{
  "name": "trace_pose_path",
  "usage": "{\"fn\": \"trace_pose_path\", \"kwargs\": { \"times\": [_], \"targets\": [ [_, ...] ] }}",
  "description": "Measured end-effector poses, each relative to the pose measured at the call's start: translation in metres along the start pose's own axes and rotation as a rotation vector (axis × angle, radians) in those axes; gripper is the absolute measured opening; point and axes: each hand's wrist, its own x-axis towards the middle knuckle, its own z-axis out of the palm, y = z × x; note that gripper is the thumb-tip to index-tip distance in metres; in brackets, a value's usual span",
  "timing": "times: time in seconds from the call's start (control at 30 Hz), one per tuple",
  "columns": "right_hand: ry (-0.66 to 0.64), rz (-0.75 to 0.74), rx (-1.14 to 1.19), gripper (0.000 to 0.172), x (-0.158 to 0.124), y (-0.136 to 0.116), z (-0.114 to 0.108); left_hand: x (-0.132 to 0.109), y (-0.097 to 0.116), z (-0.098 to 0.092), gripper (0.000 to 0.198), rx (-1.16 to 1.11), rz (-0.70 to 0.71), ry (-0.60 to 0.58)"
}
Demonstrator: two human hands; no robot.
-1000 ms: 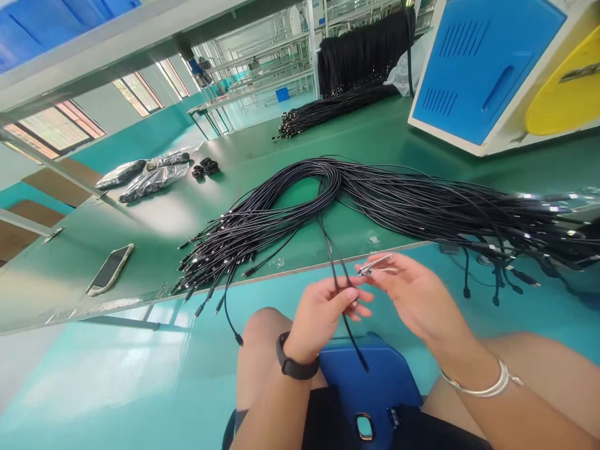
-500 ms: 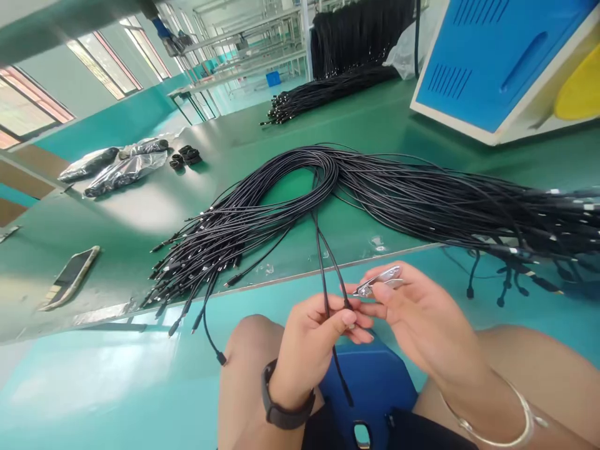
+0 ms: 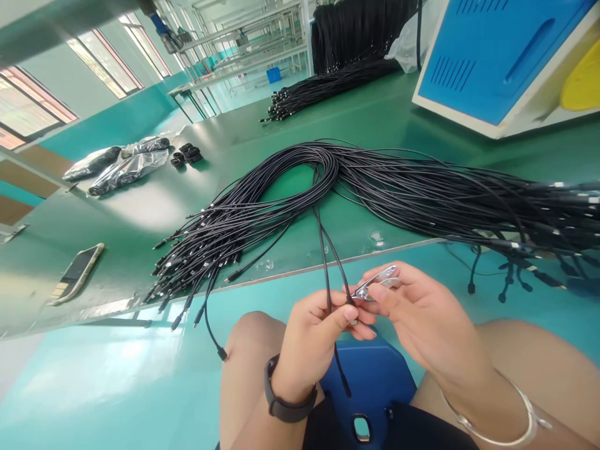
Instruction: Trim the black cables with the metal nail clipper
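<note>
- Left hand [image 3: 312, 337] pinches two black cable strands [image 3: 325, 262] in front of the green table [image 3: 225, 140]'s edge.
- Right hand [image 3: 426, 319] grips a silver nail clipper [image 3: 376, 284], close against the left.
- A second ago the clipper was beside bare cable; now its tip meets one strand's connector [image 3: 350, 301].

Two slim black cables [image 3: 324, 262] diverge downward; the longer dangles slantwise to a thick tip, the other ends higher in a stout plug. The silver clipper [image 3: 375, 285], lever raised, tilts with its nose down-left, at that plug, contact unclear.
</note>
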Motion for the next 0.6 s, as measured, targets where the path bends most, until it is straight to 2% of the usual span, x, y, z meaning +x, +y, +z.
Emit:
{"fn": "trace_pose_path", "kwargs": {
  "times": [0.37,0.5,0.6],
  "targets": [
    [0.045,-0.005,-0.019,0.021,0.0017,0.0028,0.0004,0.0005,0.0024,0.0011,0.010,-0.009,-0.011,0.019],
    [0.091,-0.006,-0.100,0.023,0.0012,0.0071,-0.0031,0.0006,0.0016,0.0025,0.011,-0.007,-0.022,0.029],
    [0.143,-0.015,-0.076,0.023,0.0009,0.0082,-0.0019,0.0009,0.0004,0.0032,0.011,-0.007,-0.026,0.029]
  ]
}}
